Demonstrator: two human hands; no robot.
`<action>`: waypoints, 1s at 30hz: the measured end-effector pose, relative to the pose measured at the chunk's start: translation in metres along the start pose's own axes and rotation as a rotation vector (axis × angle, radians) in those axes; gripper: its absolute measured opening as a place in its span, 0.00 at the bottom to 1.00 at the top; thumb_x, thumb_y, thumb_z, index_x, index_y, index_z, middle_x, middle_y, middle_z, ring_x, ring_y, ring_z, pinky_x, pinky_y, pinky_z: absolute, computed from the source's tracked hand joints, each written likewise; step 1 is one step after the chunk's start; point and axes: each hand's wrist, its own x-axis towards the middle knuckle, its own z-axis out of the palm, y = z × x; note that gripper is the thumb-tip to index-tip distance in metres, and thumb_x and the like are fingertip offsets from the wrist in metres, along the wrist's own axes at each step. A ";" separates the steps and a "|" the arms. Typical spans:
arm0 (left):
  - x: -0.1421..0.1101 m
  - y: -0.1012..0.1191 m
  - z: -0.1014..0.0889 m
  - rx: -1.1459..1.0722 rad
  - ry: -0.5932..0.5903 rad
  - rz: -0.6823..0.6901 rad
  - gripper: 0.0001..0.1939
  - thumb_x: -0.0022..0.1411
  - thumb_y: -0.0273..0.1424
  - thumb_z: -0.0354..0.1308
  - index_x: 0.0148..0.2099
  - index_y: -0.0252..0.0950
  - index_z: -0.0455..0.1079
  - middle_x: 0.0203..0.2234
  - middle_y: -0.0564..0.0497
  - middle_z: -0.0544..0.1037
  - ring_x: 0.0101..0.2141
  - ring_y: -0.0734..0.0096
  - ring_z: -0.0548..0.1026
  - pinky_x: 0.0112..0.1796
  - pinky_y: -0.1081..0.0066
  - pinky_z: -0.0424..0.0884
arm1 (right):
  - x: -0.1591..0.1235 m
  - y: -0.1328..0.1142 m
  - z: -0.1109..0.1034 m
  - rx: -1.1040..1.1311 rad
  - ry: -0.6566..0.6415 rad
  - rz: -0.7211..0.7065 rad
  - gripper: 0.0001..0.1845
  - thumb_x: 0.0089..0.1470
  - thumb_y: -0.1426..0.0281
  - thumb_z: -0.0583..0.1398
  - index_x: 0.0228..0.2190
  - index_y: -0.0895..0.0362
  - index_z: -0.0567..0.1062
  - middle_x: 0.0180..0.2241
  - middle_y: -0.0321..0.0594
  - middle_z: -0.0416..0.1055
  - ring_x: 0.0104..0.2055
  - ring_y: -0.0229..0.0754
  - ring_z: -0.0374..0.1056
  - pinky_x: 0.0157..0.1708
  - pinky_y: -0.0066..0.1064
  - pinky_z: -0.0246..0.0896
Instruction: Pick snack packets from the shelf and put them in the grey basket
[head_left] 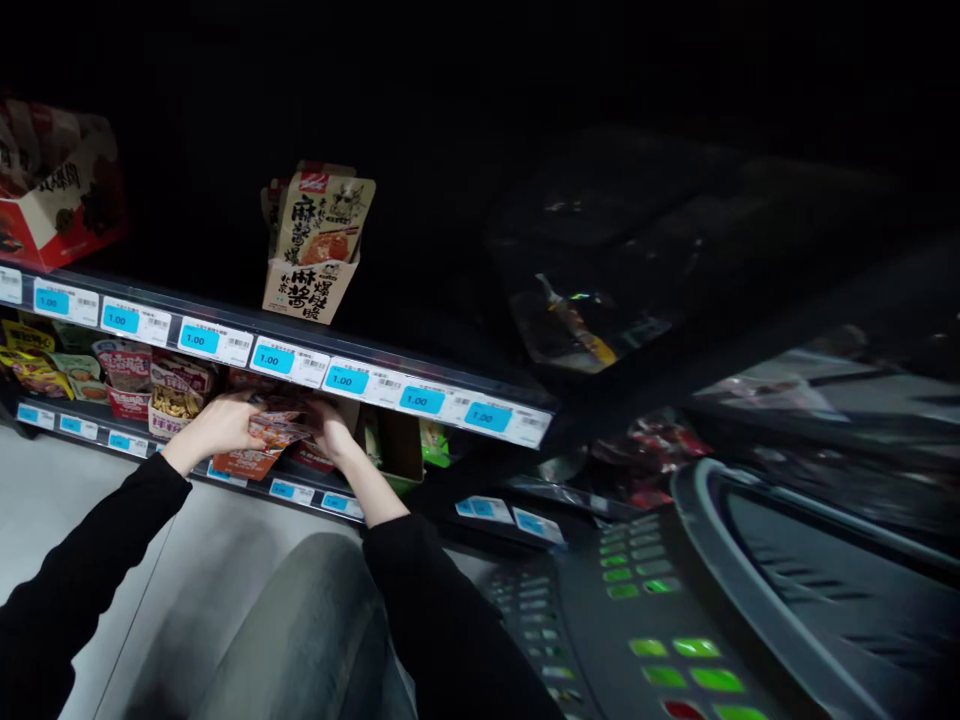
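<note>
Both my hands reach into the lower shelf of a shop rack. My left hand (221, 425) is closed around a stack of orange-red snack packets (279, 428) from the left. My right hand (332, 430) grips the same packets from the right, fingers curled. The packets sit just above an orange display box (244, 463) on that shelf. Both sleeves are black.
The upper shelf holds a beige snack display box (315, 250) and a red box (52, 190) at far left. Blue price tags (274, 358) line the shelf edge. More snack boxes (176, 395) stand left of my hands. A dark basket rim (697, 500) lies at right.
</note>
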 end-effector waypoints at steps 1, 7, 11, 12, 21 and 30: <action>0.001 0.000 0.000 -0.018 -0.003 0.014 0.23 0.41 0.35 0.64 0.44 0.41 0.75 0.39 0.48 0.78 0.43 0.53 0.73 0.44 0.67 0.65 | -0.002 0.000 0.003 0.008 0.005 0.000 0.16 0.58 0.65 0.56 0.46 0.60 0.67 0.45 0.43 0.66 0.43 0.43 0.67 0.41 0.40 0.66; -0.001 -0.015 0.003 -0.106 0.087 0.010 0.17 0.46 0.34 0.61 0.41 0.36 0.76 0.37 0.50 0.80 0.41 0.58 0.75 0.42 0.69 0.67 | -0.017 0.002 0.024 -0.061 0.166 -0.064 0.20 0.59 0.64 0.54 0.51 0.57 0.63 0.52 0.46 0.61 0.51 0.48 0.61 0.48 0.46 0.60; -0.004 -0.024 0.009 -0.138 0.208 -0.005 0.16 0.49 0.36 0.59 0.38 0.31 0.76 0.32 0.49 0.81 0.36 0.60 0.76 0.38 0.70 0.70 | -0.053 0.017 0.043 -0.244 0.234 -0.067 0.40 0.48 0.63 0.62 0.57 0.63 0.53 0.58 0.58 0.50 0.61 0.60 0.45 0.57 0.53 0.42; -0.004 -0.024 0.009 -0.143 0.231 0.003 0.16 0.49 0.36 0.59 0.38 0.31 0.76 0.31 0.49 0.81 0.35 0.60 0.76 0.37 0.70 0.70 | -0.061 0.021 0.048 -0.287 0.210 -0.068 0.44 0.44 0.65 0.64 0.57 0.65 0.52 0.57 0.60 0.52 0.60 0.61 0.47 0.56 0.52 0.43; -0.015 0.001 -0.017 -0.081 0.404 0.201 0.11 0.49 0.39 0.60 0.30 0.36 0.75 0.27 0.48 0.79 0.31 0.62 0.76 0.36 0.65 0.72 | -0.075 0.029 0.062 -0.507 0.106 -0.001 0.39 0.49 0.70 0.59 0.58 0.65 0.49 0.48 0.61 0.63 0.50 0.59 0.64 0.46 0.47 0.59; -0.075 0.048 -0.048 -0.128 0.736 0.513 0.14 0.49 0.27 0.62 0.41 0.42 0.72 0.37 0.49 0.79 0.42 0.59 0.75 0.43 0.59 0.73 | -0.089 0.004 0.046 -0.422 0.125 -0.016 0.31 0.42 0.79 0.60 0.50 0.65 0.63 0.48 0.59 0.63 0.50 0.55 0.64 0.48 0.45 0.59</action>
